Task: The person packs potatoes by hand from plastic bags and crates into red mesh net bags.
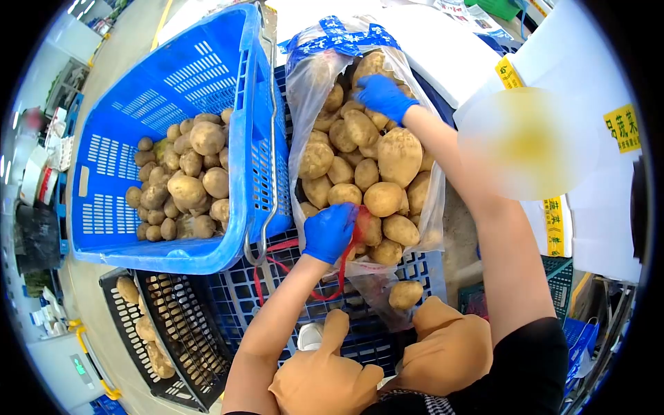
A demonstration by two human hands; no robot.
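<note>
From where I stand, nearest are the person's knees (453,342), in tan cloth; just beyond them a single potato (406,294) lies on the loose near edge of a clear plastic bag (302,86), apart from the heap inside; a blue grid (242,328) shows beneath, with a red strap (325,297) looping over it; off to the person's left, lower down, sits a black crate (183,328) with more potatoes in it.

The left hand (330,234), in a blue glove, is at the near end of the heap, its fingertips beside some red netting (362,225) and touching or almost touching the potatoes there; I cannot tell whether it grasps anything; the bag potatoes (399,158) fill the bag, piled from its near mouth to its far end, some big and some small.

To the left of the bag stands a large blue crate (162,259), tilted toward us in my view, a metal handle (274,138) along its side and smaller crate potatoes (190,169) heaped within; farther up, the right hand (387,98), gloved likewise, reaches over the bag's far part, fingers bent down among potatoes; its grip is hidden from me; beyond it, blue tape (339,38) crosses the bag's far end.
</note>
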